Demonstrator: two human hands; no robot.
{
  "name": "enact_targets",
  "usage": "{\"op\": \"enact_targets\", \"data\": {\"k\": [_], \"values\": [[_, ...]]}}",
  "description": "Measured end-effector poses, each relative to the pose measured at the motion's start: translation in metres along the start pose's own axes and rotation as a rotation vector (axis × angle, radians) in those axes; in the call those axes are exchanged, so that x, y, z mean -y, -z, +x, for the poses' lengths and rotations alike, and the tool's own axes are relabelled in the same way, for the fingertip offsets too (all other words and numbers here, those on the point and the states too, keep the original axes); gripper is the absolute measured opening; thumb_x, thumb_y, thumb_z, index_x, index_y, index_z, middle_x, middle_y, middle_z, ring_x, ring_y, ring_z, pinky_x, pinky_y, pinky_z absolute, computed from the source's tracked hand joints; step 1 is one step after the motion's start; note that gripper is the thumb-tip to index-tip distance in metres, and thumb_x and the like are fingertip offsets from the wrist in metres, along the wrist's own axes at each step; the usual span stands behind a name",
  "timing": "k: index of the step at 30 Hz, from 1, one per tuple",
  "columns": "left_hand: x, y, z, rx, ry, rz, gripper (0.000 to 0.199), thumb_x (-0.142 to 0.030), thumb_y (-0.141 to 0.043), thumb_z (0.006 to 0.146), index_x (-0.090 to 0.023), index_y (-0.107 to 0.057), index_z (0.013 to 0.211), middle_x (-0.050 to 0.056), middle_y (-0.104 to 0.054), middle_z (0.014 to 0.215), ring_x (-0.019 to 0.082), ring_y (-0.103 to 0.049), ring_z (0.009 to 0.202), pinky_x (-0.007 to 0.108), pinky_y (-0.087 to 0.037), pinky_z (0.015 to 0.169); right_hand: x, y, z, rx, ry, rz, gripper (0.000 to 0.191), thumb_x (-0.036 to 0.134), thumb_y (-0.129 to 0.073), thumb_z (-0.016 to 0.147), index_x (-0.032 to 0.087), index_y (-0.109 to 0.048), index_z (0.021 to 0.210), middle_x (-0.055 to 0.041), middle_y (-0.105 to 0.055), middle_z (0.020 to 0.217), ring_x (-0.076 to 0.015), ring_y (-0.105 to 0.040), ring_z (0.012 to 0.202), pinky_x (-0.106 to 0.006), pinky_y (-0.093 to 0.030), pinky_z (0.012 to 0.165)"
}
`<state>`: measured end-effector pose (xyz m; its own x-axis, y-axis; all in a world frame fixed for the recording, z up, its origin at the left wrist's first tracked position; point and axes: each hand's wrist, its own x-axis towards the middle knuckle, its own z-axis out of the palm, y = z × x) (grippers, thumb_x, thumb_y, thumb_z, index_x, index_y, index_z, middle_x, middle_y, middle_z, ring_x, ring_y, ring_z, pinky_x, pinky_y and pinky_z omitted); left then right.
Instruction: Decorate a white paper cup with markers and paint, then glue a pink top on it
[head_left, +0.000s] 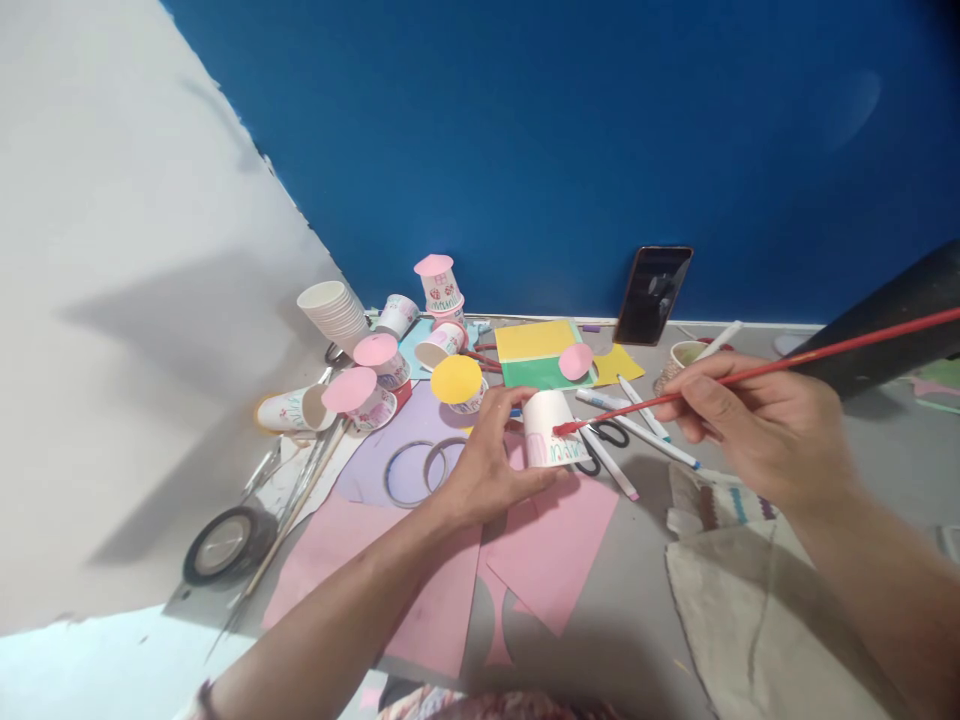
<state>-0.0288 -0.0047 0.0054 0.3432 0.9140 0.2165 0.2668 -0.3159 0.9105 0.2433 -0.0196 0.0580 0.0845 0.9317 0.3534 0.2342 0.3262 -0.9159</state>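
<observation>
My left hand (495,455) grips a white paper cup (545,415), thumb below and fingers above, over the pink paper. The cup is upside down and bears green and pink painted marks near its rim. In my right hand (750,420) is a long red paintbrush (810,352), pinched partway along its handle. Its red tip touches the cup's side. Beneath the cup lie black-handled scissors (611,433), partly hidden, and white markers (611,462).
Decorated cups with paper discs (351,390) and a stack of plain cups (334,310) stand at the left. Tape rings (409,475), a black tape roll (229,545) and pink sheets (420,580) lie nearby. A phone (652,295) leans on the blue wall; a cloth (750,600) lies right.
</observation>
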Motion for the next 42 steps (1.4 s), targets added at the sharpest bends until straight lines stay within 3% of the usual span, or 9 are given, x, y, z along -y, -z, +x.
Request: {"op": "enact_targets", "data": {"k": [26,37,42], "values": [[-0.0031,-0.0010,-0.0003,0.005,0.026,0.015,0.076,-0.038,-0.091,0.069,-0.028,-0.053,0.134,0.011,-0.052,0.139,0.035,-0.053,0.134,0.051,-0.053,0.108,0.0049,-0.0027,-0.0041,0.015,0.070,-0.091,0.022,0.042,-0.075,0.097,0.025,-0.079,0.085,-0.0014,-0.076,0.070,-0.0113,-0.061,0.051,-0.023,-0.052,0.046],[-0.0003,-0.0015,0.0002,0.000,0.021,-0.015,0.077,-0.036,-0.091,0.070,-0.028,-0.051,0.136,0.012,-0.052,0.142,0.034,-0.054,0.134,0.053,-0.051,0.111,0.0059,0.0001,-0.0016,-0.023,0.030,-0.092,0.022,0.047,-0.071,0.099,0.032,-0.079,0.084,-0.0059,-0.076,0.076,-0.0201,-0.059,0.054,-0.040,-0.053,0.052],[-0.0003,-0.0016,0.0006,0.002,0.054,-0.034,0.080,-0.037,-0.092,0.069,-0.028,-0.050,0.136,0.012,-0.051,0.143,0.035,-0.054,0.134,0.054,-0.050,0.113,0.0053,0.0019,-0.0011,-0.004,0.021,-0.094,0.024,0.049,-0.072,0.097,0.031,-0.079,0.083,-0.0072,-0.075,0.075,-0.0216,-0.059,0.053,-0.041,-0.051,0.050]]}}
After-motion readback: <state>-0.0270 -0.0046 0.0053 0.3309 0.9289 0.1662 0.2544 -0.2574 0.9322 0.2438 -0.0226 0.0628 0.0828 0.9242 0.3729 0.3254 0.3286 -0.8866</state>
